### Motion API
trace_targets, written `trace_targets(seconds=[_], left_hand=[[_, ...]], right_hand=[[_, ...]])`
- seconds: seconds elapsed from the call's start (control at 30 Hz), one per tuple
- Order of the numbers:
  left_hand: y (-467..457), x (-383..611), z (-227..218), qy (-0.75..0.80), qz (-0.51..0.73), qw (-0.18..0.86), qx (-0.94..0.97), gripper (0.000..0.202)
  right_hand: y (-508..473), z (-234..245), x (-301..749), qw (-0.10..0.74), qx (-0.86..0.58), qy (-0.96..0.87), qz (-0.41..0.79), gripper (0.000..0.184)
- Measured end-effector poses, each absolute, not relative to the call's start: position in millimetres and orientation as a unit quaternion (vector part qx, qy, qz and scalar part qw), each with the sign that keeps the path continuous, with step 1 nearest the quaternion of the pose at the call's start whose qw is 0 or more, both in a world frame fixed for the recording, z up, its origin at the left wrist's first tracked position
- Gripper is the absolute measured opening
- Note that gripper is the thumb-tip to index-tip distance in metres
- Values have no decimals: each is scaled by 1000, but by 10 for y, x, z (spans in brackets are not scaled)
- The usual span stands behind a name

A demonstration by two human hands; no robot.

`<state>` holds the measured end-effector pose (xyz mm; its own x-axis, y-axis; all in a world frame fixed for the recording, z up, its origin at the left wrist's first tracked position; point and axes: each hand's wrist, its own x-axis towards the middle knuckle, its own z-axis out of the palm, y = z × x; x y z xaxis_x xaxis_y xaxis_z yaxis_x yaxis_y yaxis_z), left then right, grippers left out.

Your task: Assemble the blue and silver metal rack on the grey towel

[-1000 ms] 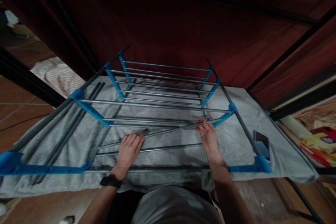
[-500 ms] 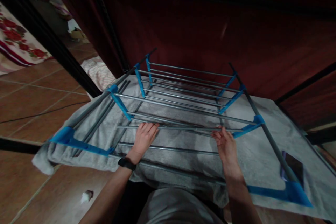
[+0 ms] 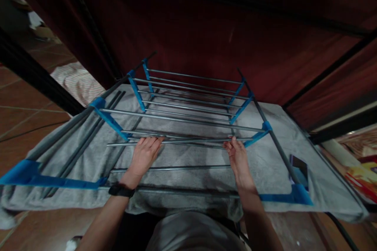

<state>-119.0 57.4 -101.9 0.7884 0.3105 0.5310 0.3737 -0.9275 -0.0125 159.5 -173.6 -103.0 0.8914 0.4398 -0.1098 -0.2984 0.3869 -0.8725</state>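
Observation:
A rack of grey metal tubes [image 3: 182, 117] joined by blue plastic brackets [image 3: 110, 122] lies on a grey blanket. A loose metal tube [image 3: 188, 141] runs across it, its left end free beyond the bracket. My left hand [image 3: 146, 152] has its fingers curled over this tube near the left. Toward its right end, my right hand [image 3: 236, 153] pinches the same tube between thumb and fingers, close to the right-hand bracket [image 3: 255, 138]. A lower crossbar [image 3: 188, 168] and a thicker front tube [image 3: 188, 192] pass below my wrists.
Loose grey tubes [image 3: 84, 145] lie on the blanket [image 3: 265, 172] at the left. A phone [image 3: 299, 170] rests by the right side tube. Dark red panels [image 3: 188, 27] stand behind the rack. A striped cloth [image 3: 78, 84] sits on the tiled floor at left.
The view has shifted to the right, so the rack appears further left. Both hands keep hold of the loose tube, which sits at a slightly different tilt.

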Motion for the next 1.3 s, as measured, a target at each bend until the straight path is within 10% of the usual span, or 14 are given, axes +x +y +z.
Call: trace_targets(seconds=[1.3], left_hand=[[672,-975,-632,-214,-202,77,-953,31]], right_hand=[[-1782,-1208,1791,811,-530,-63,238,27]])
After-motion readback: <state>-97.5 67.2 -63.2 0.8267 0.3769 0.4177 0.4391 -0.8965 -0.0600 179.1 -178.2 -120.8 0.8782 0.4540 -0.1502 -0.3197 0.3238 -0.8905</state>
